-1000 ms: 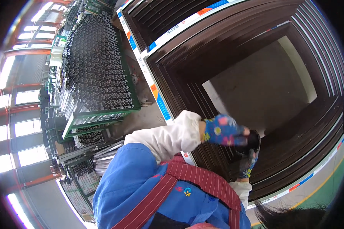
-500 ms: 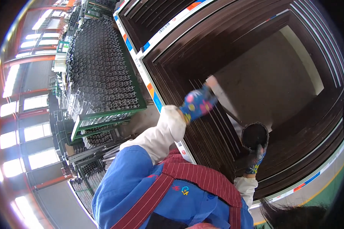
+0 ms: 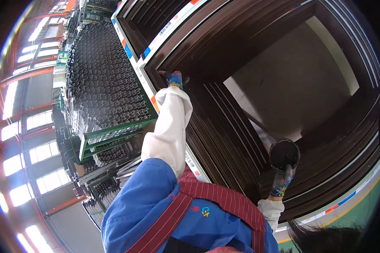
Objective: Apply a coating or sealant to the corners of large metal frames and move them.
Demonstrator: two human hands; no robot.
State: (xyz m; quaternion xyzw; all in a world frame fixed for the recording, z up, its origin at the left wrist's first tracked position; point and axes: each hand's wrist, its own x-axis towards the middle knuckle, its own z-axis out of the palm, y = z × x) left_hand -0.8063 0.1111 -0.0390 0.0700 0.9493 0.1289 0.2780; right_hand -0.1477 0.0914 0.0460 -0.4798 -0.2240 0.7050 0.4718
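view from above of my 2 gloved grips at a stack of dark brown frames (image 3: 209, 141), which fills the centre and right of the frame. my left grip (image 3: 175, 80) is at the inner corner of the stack, left of upper centre; its fingers are partly lost against the dark material, so i cannot tell whether they are clenched or released. my right grip (image 3: 283, 181), at lower right of centre, grasps a round black cup (image 3: 284, 154) by its near rim; the contents cannot be made out.

progress: i judge the work to be under way at the upper-left corner. nothing visible marks a finished stretch, so what is done along the other sides, and what is left, cannot be told.

edges and room: a white edge strip (image 3: 145, 80) bounds the stack on its left, with a narrow gap to the green rack (image 3: 114, 130) of metal profiles (image 3: 105, 71). the broad opening right of centre offers the most room; the cup is near its lower edge, just beside the inner frame sides.
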